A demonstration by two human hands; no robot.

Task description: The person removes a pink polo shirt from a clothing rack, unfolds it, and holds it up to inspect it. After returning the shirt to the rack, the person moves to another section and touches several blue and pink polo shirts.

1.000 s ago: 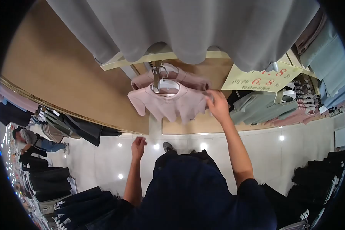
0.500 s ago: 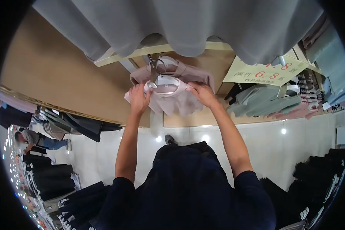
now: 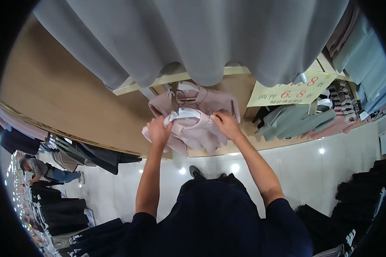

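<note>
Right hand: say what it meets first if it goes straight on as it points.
The front pink top, which the right hand touches; beyond, probably the white hanger, though depth is unclear.

Left hand (image 3: 160, 129) raised onto front pink top (image 3: 197, 138); right hand (image 3: 226, 124) shifted inward, nearer collar (image 3: 203, 123).

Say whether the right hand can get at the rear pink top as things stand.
Probably, if the right hand lets go of the front pink top: part of the rear pink top shows uncovered nearby.

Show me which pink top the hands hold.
The front pink top: left hand and right hand grip it on either side, while the rear pink top hangs behind, ungripped.
</note>
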